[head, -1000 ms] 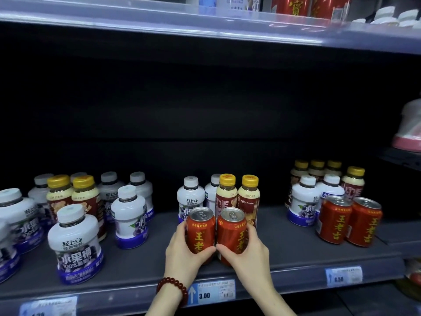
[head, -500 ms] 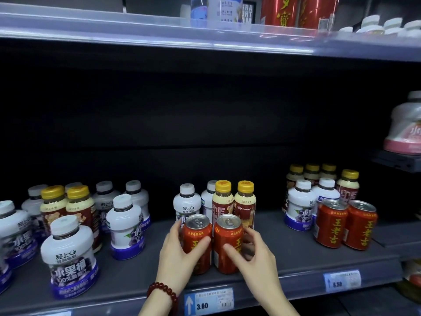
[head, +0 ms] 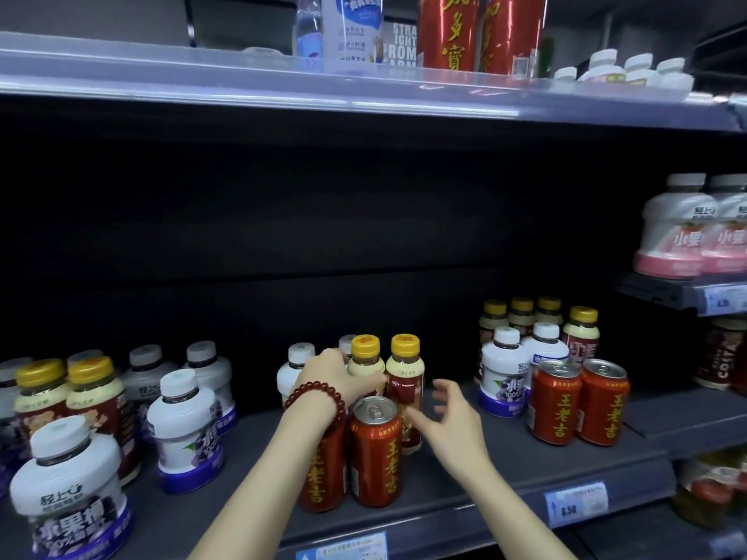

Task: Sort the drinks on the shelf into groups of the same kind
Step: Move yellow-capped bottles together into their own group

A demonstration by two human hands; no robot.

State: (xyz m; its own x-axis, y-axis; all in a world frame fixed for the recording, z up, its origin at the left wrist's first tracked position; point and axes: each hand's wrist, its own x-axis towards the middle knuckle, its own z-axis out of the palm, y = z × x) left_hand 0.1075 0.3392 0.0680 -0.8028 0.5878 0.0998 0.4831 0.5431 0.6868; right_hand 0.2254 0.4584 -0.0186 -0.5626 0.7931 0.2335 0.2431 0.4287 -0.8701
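Note:
Two red cans stand side by side at the front middle of the dark shelf; my left forearm partly covers the left one. Behind them are two yellow-capped brown bottles and white bottles with purple labels. My left hand, with a red bead bracelet on the wrist, reaches over the cans, and its fingers wrap around the left yellow-capped bottle. My right hand hovers open, fingers spread, just right of the other yellow-capped bottle, holding nothing.
A mixed group at the right has two red cans, white bottles and yellow-capped bottles. At the left stand more white bottles and yellow-capped bottles. Pink-labelled bottles sit on a higher right shelf.
Both hands have let go of the two red cans. My left hand has moved back over them onto the yellow-capped bottle. My right hand has lifted off and opened to the right.

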